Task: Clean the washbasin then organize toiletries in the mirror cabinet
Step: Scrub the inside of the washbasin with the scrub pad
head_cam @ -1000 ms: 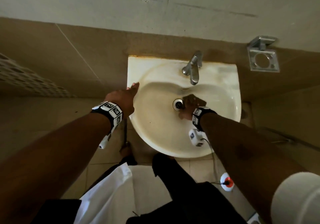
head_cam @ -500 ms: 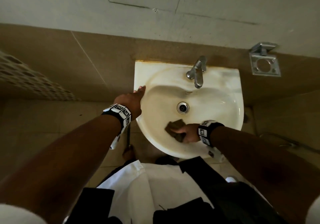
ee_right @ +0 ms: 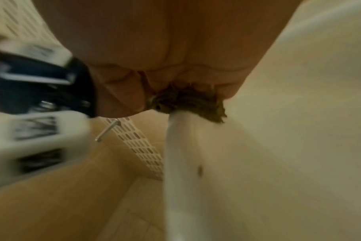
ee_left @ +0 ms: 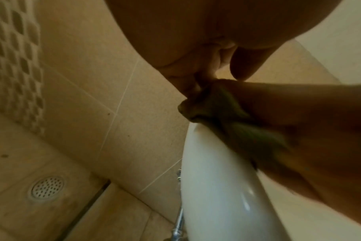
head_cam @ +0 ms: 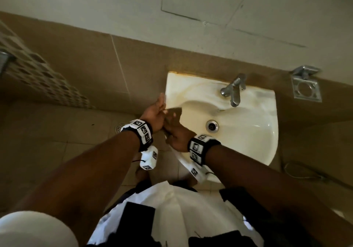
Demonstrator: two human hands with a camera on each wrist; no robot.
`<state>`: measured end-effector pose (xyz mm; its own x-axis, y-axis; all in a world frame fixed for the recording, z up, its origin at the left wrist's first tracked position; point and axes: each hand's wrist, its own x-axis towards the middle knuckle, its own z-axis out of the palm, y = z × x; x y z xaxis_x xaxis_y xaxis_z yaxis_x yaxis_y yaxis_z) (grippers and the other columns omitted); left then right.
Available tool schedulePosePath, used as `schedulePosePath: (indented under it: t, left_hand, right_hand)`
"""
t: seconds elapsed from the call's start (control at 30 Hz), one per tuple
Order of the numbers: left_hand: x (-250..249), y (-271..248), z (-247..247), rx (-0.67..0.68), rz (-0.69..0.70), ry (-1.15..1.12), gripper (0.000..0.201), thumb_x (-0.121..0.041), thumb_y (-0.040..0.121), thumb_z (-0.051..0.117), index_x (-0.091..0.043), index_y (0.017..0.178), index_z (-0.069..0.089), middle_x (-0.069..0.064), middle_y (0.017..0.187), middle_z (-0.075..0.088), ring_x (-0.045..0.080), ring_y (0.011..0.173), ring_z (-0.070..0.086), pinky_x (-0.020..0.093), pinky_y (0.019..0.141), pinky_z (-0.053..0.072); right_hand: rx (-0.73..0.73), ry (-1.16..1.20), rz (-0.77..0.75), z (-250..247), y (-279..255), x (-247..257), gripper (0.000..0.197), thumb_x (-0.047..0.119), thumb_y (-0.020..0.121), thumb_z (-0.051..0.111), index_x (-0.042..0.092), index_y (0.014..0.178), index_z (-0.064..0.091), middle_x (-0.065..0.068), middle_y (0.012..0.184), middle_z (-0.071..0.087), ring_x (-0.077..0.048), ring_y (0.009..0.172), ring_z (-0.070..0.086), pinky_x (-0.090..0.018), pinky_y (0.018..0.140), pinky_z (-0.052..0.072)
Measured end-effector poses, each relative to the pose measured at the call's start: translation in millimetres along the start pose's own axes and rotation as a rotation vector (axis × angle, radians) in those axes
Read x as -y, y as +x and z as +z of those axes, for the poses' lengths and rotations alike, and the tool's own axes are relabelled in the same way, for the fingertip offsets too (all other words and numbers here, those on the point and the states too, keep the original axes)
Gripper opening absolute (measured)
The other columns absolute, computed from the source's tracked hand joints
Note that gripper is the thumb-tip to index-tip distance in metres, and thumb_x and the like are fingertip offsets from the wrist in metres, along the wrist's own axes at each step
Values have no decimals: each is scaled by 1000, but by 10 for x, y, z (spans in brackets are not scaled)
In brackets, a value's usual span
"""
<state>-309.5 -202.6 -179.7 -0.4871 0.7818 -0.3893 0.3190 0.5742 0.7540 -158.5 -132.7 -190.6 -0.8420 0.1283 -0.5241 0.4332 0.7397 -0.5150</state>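
The cream washbasin point(head_cam: 267, 101) hangs on the tiled wall, stained yellow-brown near its back edge. My right hand point(head_cam: 174, 130) grips a dark green scrub pad point(head_cam: 172, 112) and presses it on the basin's left rim. The right wrist view shows the scrub pad point(ee_right: 188, 101) bunched under the fingers on the rim of the washbasin point(ee_right: 181, 163). My left hand point(head_cam: 154, 113) rests against the rim's left edge, one finger straight along it, right beside the pad. The left wrist view shows the scrub pad point(ee_left: 227, 110) on the washbasin point(ee_left: 212, 179). No toiletries or cabinet are in view.
A chrome tap point(head_cam: 234, 90) stands at the basin's back and a drain point(head_cam: 212, 125) at the bowl's bottom. A metal holder point(head_cam: 306, 87) is fixed to the wall at right. A floor drain point(head_cam: 119, 127) lies left; a hose point(head_cam: 305, 172) trails on the floor at right.
My right hand swept the pad from the drain to the front of the bowl, then left onto the rim beside my left hand. The left hand stayed at the rim.
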Motion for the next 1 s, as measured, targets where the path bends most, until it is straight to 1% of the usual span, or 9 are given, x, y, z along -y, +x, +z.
schedulePosePath:
  t: [0.13, 0.23, 0.37, 0.47, 0.6, 0.67, 0.77, 0.9, 1.0]
  left_hand:
    - [73, 92, -46, -15, -35, -270, 63, 1, 104, 44, -17, 160, 22, 6, 149, 52, 17, 132, 48, 24, 111, 39]
    - [7, 71, -190, 40, -94, -290, 45, 2, 103, 44, -9, 147, 46, -13, 115, 64, -14, 98, 49, 6, 90, 39]
    - [-7, -105, -232, 110, -9, -123, 45, -2, 101, 50, -5, 145, 51, 14, 140, 59, 24, 125, 57, 26, 106, 39]
    - [286, -100, -39, 62, -9, -266, 38, 5, 99, 50, -10, 128, 69, 4, 123, 71, 9, 112, 65, 14, 102, 44]
    - [611, -101, 130, 39, -152, -541, 35, 13, 96, 51, -8, 112, 73, 3, 107, 73, -10, 84, 67, 46, 109, 47]
    - [595, -130, 116, 4, -190, -581, 28, 5, 98, 54, -7, 117, 72, 8, 112, 73, 9, 98, 71, 50, 108, 48]
    - [568, -188, 100, -26, -192, -636, 28, -18, 103, 57, -13, 130, 66, 12, 128, 69, 30, 121, 64, 49, 110, 46]
    - [509, -337, 152, -166, -234, -795, 48, -31, 106, 52, -16, 151, 46, 1, 149, 51, 7, 130, 48, 17, 109, 35]
    - [477, -462, 241, -209, -255, -791, 52, -41, 105, 49, -25, 154, 41, -2, 154, 44, 6, 137, 41, 19, 112, 31]
  right_hand:
    - [-97, -289, 121, -376, 624, 36, 81, 48, 84, 28, 20, 160, 17, -9, 168, 8, -37, 154, 4, -62, 117, 24]
    - [-207, -266, 219, -768, 774, 12, 82, 48, 94, 46, 26, 161, 6, -4, 169, -2, -33, 154, -3, -52, 123, 14]
    - [-147, -345, 168, -896, 751, 26, 78, 41, 97, 51, 23, 161, 10, -5, 169, -1, -34, 154, -2, -47, 125, 9]
    - [-172, -408, -94, -693, 478, -121, 60, 29, 97, 47, 17, 155, 35, -11, 164, 24, -39, 152, 17, -50, 124, 16]
    - [-52, -568, -315, -949, 551, -284, 58, 19, 88, 54, 17, 146, 51, -12, 154, 44, -38, 144, 36, -54, 120, 28]
    - [-167, -626, -290, -1188, 816, -272, 57, 18, 86, 54, 16, 142, 55, -14, 148, 51, -40, 138, 41, -60, 117, 28]
    - [-127, -714, 16, -1332, 1026, -173, 59, 35, 87, 41, 29, 145, 48, -10, 155, 41, -37, 145, 26, -59, 120, 19]
    - [-105, -689, -163, -1021, 958, -147, 38, 33, 81, 44, 22, 108, 69, -11, 122, 64, -40, 130, 44, -49, 115, 29]
    - [-102, -652, -300, -814, 742, -87, 32, 30, 83, 47, 24, 104, 70, -4, 114, 68, -34, 121, 51, -49, 111, 34]
